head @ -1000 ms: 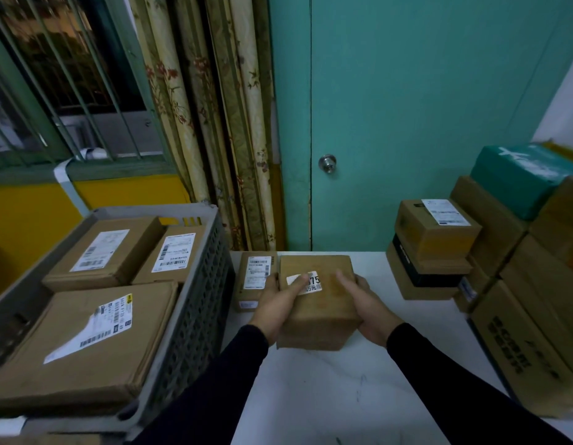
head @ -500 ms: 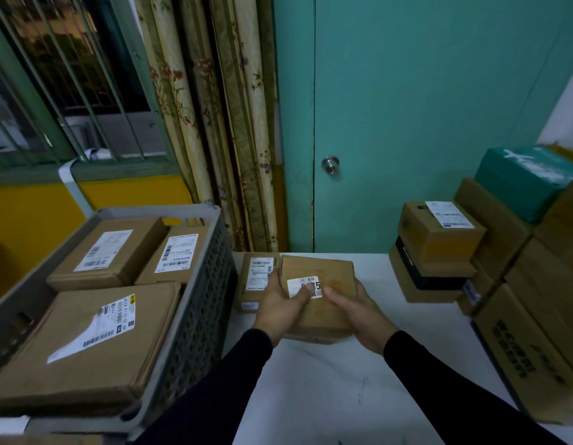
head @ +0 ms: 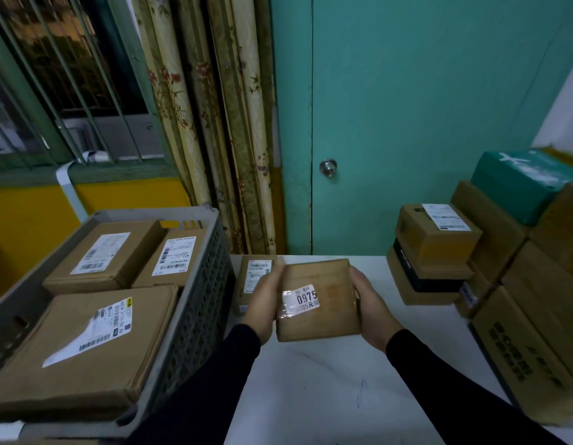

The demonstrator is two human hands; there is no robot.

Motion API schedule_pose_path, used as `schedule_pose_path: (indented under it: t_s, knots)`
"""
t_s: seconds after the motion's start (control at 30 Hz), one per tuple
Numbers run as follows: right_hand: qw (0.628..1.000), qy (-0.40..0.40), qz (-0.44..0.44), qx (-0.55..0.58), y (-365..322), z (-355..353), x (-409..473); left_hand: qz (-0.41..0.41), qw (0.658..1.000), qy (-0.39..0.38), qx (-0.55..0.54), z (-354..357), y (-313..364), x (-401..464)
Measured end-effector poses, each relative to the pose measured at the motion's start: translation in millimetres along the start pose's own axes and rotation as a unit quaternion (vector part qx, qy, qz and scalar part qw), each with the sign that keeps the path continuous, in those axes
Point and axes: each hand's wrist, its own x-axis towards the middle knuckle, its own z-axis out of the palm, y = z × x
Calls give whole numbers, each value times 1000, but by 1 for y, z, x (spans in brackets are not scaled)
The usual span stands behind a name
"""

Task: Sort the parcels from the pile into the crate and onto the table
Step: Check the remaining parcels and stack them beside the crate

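Crate (head: pixel 195 300) on the left, holding three labelled parcels. Just right of its wall, a small parcel (head: pixel 254 281) lying on the table (head: pixel 327 396), label up. Left hand (head: pixel 262 303) curled round the left side of the box (head: pixel 317 300), thumb no longer over the sticker as half a second ago; right hand (head: pixel 368 309) gripping the right side. Box now tipped back toward the face and drawn nearer, top fully shown, sticker (head: pixel 299 300) reading 0975 unobstructed. Probably a label check before choosing crate or table; sorting of this box not yet settled. Held above the table, near the small parcel, whether clear of it not discernible. Nearly square on top, slightly longer near to far, far edge turned a little rightward. Pile (head: pixel 503 258) on the right, well apart, many boxes left.
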Motion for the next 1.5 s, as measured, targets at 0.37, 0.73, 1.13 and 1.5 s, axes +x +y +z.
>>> schedule_pose_path:
  t_s: [0.37, 0.73, 1.13, 1.5]
  knots:
    - [996, -31, 77, 35, -4, -5, 0, -80, 994, -55, -48, -4, -4, -3]
    - [995, -38, 15, -88, 1, 1, -3, 24, 993, -40, 112, 2, -9, -1]
    - [997, -36, -3, -67, 5, 0, -4, 33, 991, -59, 114, 2, -10, -3]
    - [996, -22, -30, -83, 8, -1, 0, 42, 992, -42, 109, -3, -11, -2]
